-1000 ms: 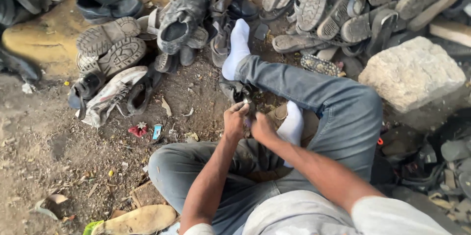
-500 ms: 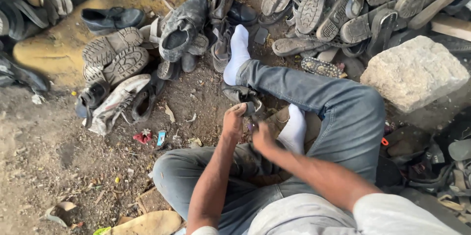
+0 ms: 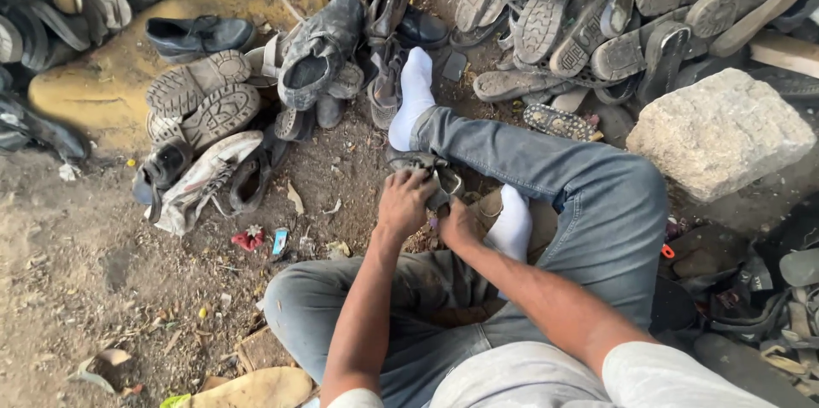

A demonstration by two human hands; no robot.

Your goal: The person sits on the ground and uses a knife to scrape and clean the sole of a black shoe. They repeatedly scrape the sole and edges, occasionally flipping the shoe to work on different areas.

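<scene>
We see both hands meet over a worn grey shoe (image 3: pixel 431 176) that lies low in front of the seated person, just beside the bent right leg in blue jeans (image 3: pixel 580 195) and above the dirt ground (image 3: pixel 77 272). The left hand (image 3: pixel 404 202) is curled down over the top of the shoe with its fingers closed around it, so it has a firm hold. The right hand (image 3: pixel 457 225) is folded against the shoe's near side; it appears to pinch the edge, though the fingertips are hidden under the shoe and we cannot tell how tight that hold is. Two feet in white socks frame the work: one sock (image 3: pixel 413 101) stretches out past the shoe toward the pile, the other sock (image 3: pixel 512 222) is tucked just beside the right hand. Beyond the shoe sits a grey sneaker (image 3: pixel 317 52) on its side, touching a pair of upturned treaded soles (image 3: pixel 203 101), with a black leather shoe (image 3: pixel 198 33) resting on a yellowish slab (image 3: pixel 102 92) behind them. To the upper right a heap of loose soles (image 3: pixel 554 16) lies tread up, and next to it stands a rough pale stone block (image 3: pixel 718 131), well apart from the hands. A small red scrap (image 3: pixel 248 238) lies on the ground to the left of the knees.
</scene>
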